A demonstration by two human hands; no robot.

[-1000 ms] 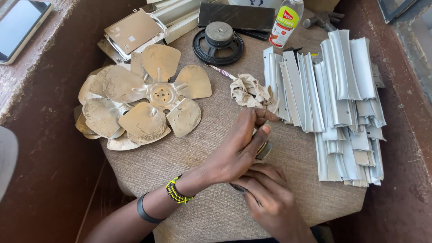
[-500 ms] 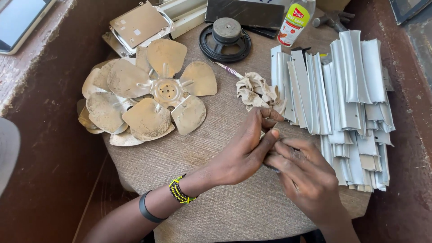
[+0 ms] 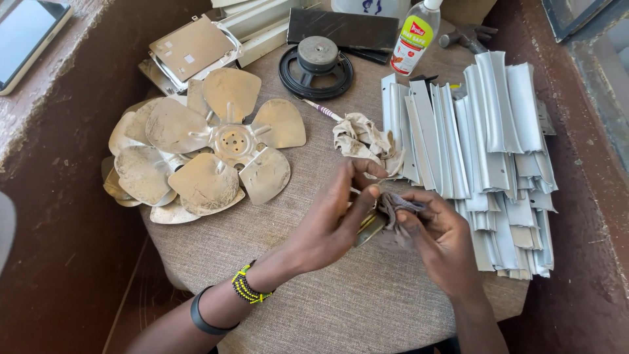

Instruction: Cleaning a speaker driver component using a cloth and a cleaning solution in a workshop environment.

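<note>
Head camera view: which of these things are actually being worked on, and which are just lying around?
In hand:
left hand: small metal piece
right hand: grey rag

Lying about:
fan blades
crumpled cloth
grey strips
speaker
bottle

The left hand point(image 3: 334, 226) largely hid a small flat metal piece point(image 3: 368, 228), only a dull edge showing, so its shape could not be told, while the frame's edges cut off the white-framed tablet point(image 3: 26, 39) and the grey hammer-like tool point(image 3: 468, 36).
</note>
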